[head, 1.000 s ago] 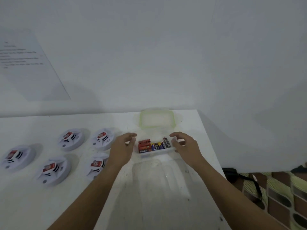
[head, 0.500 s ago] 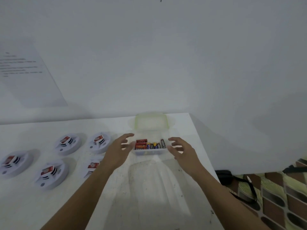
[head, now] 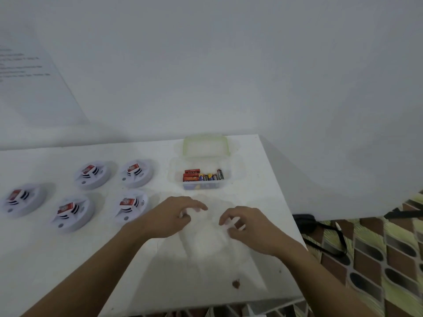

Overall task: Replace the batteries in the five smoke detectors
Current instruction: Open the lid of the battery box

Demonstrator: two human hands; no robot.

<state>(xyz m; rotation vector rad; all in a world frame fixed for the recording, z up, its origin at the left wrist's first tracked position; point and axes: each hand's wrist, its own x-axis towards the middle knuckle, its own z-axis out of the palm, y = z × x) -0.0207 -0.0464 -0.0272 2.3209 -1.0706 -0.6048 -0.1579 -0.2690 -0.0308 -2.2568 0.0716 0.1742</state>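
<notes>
Several white round smoke detectors lie on the white table (head: 68,259), each with a red battery showing; the nearest one (head: 130,208) is just left of my left hand. A clear plastic box (head: 203,185) holds red, blue and black batteries (head: 202,175). Its green-rimmed lid (head: 206,145) lies behind it. My left hand (head: 170,217) and my right hand (head: 246,226) hover over the table in front of the box. Both have loosely curled fingers and hold nothing.
A sheet of printed paper (head: 29,81) hangs on the wall at the left. The table's right edge (head: 286,202) drops to a patterned floor (head: 377,259), where a black strap (head: 320,229) lies. A small brown speck (head: 235,283) sits near the front edge.
Both hands let go of the battery box and drew back toward me. The box now stands alone. The view tilted down a little.
</notes>
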